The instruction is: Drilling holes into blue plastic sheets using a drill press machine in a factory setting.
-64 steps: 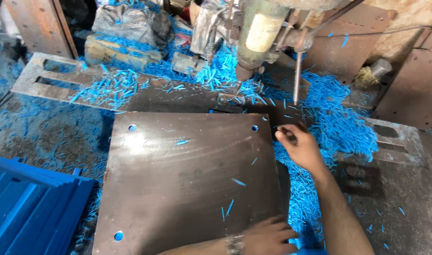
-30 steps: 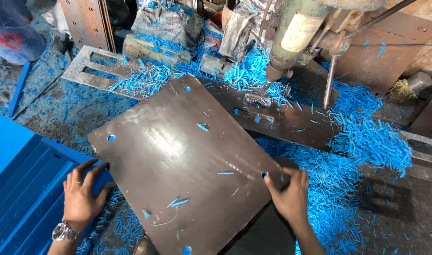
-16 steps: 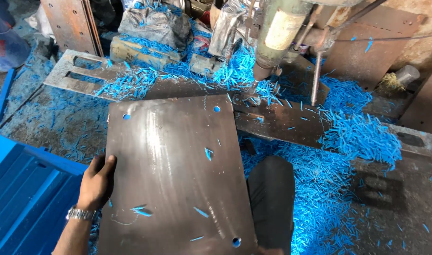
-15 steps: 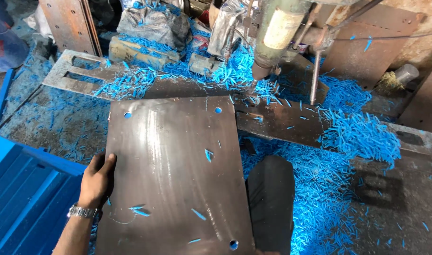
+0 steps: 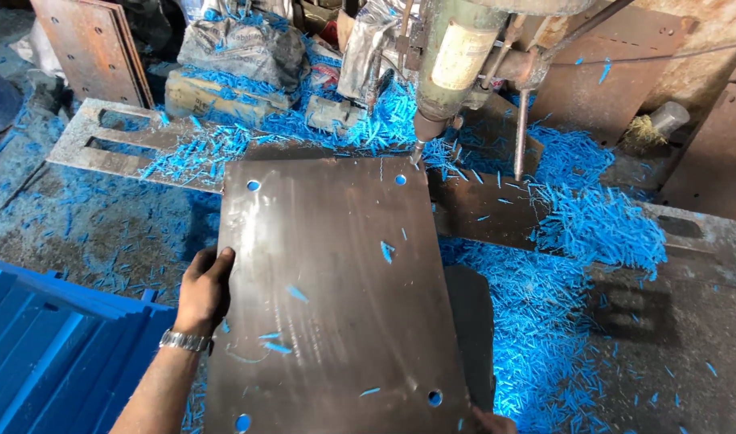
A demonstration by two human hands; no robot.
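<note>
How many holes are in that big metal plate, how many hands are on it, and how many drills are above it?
Holes in the metal plate: 4
Hands, left hand and right hand: 2
Drill: 1
Total: 7

One steel plate point(image 5: 336, 297) with four corner holes; two hands: left hand point(image 5: 203, 289), right hand point(image 5: 490, 422); one drill press point(image 5: 456, 64).

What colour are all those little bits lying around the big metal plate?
The little shavings are bright blue, heaped around the dark grey-brown metal plate; the head view shows them clearly.
</note>
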